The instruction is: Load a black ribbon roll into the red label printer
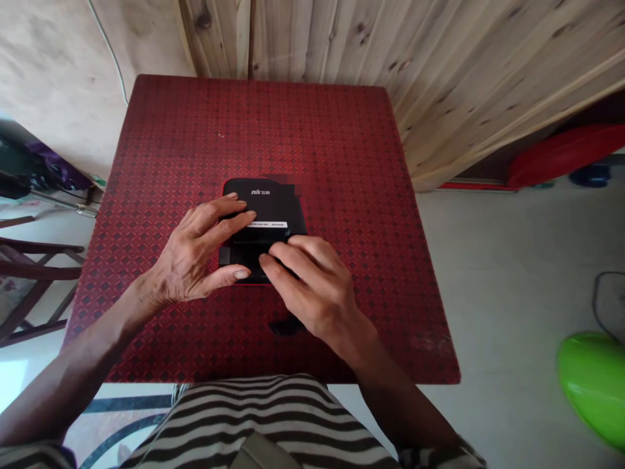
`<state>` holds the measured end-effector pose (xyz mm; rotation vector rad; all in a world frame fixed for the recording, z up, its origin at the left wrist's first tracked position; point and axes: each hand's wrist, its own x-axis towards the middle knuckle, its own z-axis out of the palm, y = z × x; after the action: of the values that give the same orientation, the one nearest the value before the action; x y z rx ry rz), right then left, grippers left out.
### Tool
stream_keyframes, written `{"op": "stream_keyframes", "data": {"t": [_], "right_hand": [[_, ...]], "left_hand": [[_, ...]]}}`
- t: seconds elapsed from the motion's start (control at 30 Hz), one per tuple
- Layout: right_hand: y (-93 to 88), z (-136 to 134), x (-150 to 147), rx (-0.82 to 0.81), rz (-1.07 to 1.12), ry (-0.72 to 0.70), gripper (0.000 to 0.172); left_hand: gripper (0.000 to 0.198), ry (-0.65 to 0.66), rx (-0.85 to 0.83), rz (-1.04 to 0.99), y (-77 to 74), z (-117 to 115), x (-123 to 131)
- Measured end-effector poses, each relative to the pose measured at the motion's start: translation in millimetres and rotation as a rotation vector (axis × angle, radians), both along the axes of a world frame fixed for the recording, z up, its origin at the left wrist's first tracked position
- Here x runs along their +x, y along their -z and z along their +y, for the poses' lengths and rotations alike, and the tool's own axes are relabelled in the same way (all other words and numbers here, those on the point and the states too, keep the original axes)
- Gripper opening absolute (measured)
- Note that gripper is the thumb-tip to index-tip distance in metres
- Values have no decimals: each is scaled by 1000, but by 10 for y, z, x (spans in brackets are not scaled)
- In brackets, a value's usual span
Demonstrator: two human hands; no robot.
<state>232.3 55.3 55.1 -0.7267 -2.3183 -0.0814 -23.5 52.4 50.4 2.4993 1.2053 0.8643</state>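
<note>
Left hand (195,251): spread wide, likely to steady black device (276,207) beneath its fingertips | Right hand (315,283): bunched at device's near side, any pinch hidden | Red table (361,156): under both

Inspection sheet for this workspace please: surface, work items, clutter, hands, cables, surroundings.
Surface: red patterned table
Work items: black device on the table, white label on it
Clutter: small dark object on the near side, identity unclear
Hands: left hand spread, fingertips on device; right hand fingers at device's near part, grip unclear
Cables: pale cord on wall, far left; dark cord at right
Surroundings: chair left, plank wall ahead, green object right
</note>
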Motion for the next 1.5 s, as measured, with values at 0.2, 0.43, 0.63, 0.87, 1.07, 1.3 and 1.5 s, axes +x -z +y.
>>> {"op": "stream_keyframes", "data": {"t": [0.2,0.43,0.63,0.87,1.07,1.3,1.5], "right_hand": [[-13,-12,37,-28,-16,-18,14],[-48,-45,94,-44,-52,-33,3],[-32,-69,116,-29,-39,-28,5],[4,-94,114,-115,-10,-2,20],[48,-147,246,-205,228,67,50],[665,52,484,-969,644,252,45],[830,142,405,-1123,637,114,57]], "left_hand": [[74,7,50,63,48,-43,-15],[91,13,116,102,140,-108,-4],[110,8,190,198,84,-102,27],[103,5,197,216,127,-85,21],[96,-25,146,154,154,-137,35],[76,-306,196,-39,312,-555,86],[70,-327,269,-26,547,-635,130]]}}
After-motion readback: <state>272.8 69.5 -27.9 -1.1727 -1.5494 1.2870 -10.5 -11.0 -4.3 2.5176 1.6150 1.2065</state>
